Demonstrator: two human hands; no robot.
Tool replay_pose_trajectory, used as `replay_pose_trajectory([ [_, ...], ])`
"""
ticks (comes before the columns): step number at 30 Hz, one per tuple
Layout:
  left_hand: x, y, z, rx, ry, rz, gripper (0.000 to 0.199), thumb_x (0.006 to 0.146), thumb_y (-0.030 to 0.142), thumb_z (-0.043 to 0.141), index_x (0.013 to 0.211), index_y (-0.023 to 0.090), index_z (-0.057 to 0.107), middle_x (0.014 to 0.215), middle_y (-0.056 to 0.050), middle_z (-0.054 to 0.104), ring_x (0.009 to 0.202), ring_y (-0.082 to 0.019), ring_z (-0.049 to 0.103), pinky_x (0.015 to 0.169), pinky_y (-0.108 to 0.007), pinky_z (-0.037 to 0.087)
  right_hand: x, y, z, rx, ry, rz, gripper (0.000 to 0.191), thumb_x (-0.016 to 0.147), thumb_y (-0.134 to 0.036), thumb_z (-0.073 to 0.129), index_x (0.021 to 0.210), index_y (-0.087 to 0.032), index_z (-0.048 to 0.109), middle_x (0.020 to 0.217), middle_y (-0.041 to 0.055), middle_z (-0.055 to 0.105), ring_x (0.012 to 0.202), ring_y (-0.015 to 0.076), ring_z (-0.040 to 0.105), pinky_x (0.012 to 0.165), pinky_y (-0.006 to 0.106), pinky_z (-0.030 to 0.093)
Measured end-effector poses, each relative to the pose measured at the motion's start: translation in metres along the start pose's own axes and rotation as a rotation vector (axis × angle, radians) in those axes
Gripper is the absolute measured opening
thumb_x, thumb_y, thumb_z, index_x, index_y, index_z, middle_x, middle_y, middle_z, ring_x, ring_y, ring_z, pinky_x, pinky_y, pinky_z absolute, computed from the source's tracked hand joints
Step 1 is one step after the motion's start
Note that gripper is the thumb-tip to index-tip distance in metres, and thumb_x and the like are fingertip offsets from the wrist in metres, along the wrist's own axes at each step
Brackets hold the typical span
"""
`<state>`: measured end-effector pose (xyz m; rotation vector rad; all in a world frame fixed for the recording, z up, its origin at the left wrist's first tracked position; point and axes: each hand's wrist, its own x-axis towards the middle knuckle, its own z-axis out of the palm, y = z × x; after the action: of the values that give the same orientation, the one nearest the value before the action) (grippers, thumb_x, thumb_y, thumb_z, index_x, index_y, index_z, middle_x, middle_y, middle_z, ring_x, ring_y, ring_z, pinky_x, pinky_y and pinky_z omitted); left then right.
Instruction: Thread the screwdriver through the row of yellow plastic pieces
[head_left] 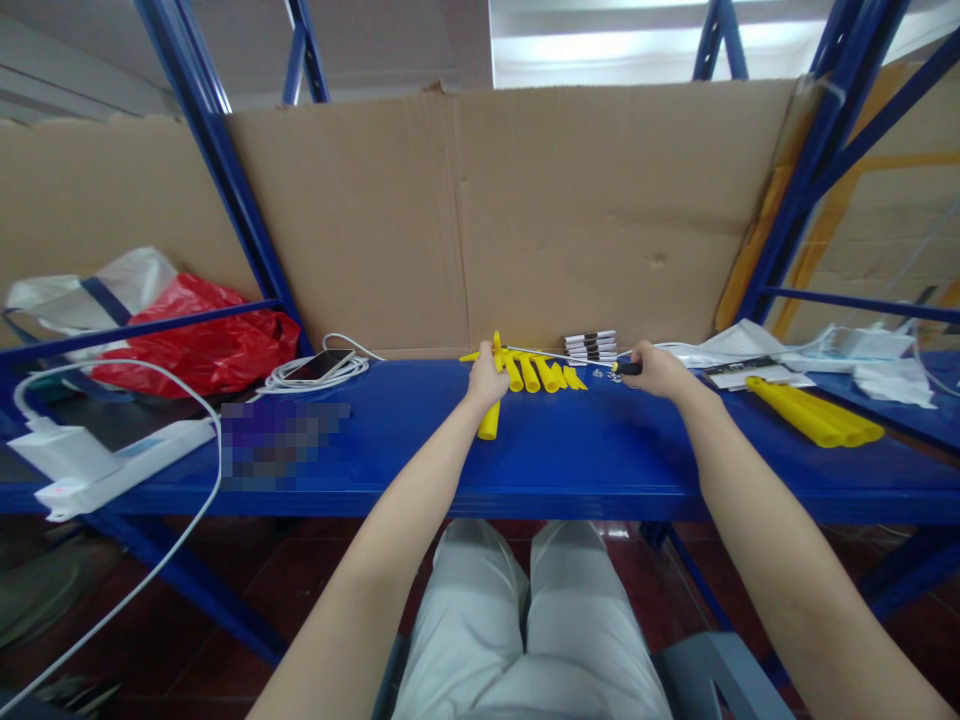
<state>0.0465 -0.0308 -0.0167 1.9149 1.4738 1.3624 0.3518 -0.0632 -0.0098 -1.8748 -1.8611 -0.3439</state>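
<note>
My left hand is wrapped round a yellow tube-shaped part, its wide end pointing toward me and its top showing above the fingers. In my right hand is the black handle of a screwdriver. Its long thin shaft runs left and its tip end is at the top of the yellow part. Several yellow parts lie in a row just right of my left hand. Behind the shaft sits a stack of white sticks with dark bands. Small metallic pieces are scattered near the screwdriver handle.
Yellow tubes lie at the right of the blue table, near white papers and plastic. On the left are a power strip, a coiled white cable and a red bag. Cardboard stands behind.
</note>
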Motion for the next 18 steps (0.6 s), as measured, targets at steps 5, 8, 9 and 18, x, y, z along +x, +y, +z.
replay_pose_trajectory([
  [5, -0.0015, 0.0017, -0.001, 0.005, 0.001, -0.012, 0.05, 0.072, -0.003, 0.058, 0.114, 0.022, 0.049, 0.121, -0.012, 0.069, 0.121, -0.025, 0.064, 0.105, -0.038, 0.048, -0.0021, -0.0032, -0.0016, -0.003, -0.043, 0.019, 0.024, 0.071, -0.03, 0.066, 0.094, -0.024, 0.061, 0.09, 0.0094, 0.074, 0.085, 0.0294, 0.069, 0.069, 0.033, 0.046],
  [8, -0.0027, 0.0033, -0.0016, 0.007, 0.003, -0.016, 0.05, 0.072, -0.003, 0.058, 0.115, 0.02, 0.05, 0.12, -0.013, 0.07, 0.12, -0.026, 0.065, 0.104, -0.038, 0.049, -0.0026, -0.0059, -0.0025, -0.022, -0.086, 0.025, 0.024, 0.074, -0.033, 0.063, 0.096, -0.023, 0.064, 0.092, 0.0096, 0.075, 0.089, 0.0303, 0.07, 0.073, 0.035, 0.047],
  [9, -0.0031, 0.0039, -0.0019, 0.008, 0.005, -0.016, 0.049, 0.072, -0.003, 0.059, 0.115, 0.02, 0.05, 0.12, -0.013, 0.07, 0.12, -0.026, 0.065, 0.104, -0.038, 0.049, -0.0023, -0.0064, -0.0026, -0.027, -0.092, 0.028, 0.025, 0.075, -0.034, 0.062, 0.097, -0.023, 0.065, 0.092, 0.0092, 0.076, 0.09, 0.0304, 0.07, 0.074, 0.036, 0.047],
  [18, -0.0042, 0.0045, -0.002, 0.016, 0.0, -0.009, 0.046, 0.076, 0.001, 0.059, 0.116, 0.021, 0.048, 0.121, -0.013, 0.07, 0.118, -0.025, 0.066, 0.103, -0.039, 0.05, -0.0007, -0.0027, -0.0032, -0.042, 0.01, -0.041, 0.017, 0.072, -0.033, 0.066, 0.085, -0.025, 0.072, 0.092, 0.0076, 0.075, 0.09, 0.0298, 0.068, 0.072, 0.035, 0.048],
])
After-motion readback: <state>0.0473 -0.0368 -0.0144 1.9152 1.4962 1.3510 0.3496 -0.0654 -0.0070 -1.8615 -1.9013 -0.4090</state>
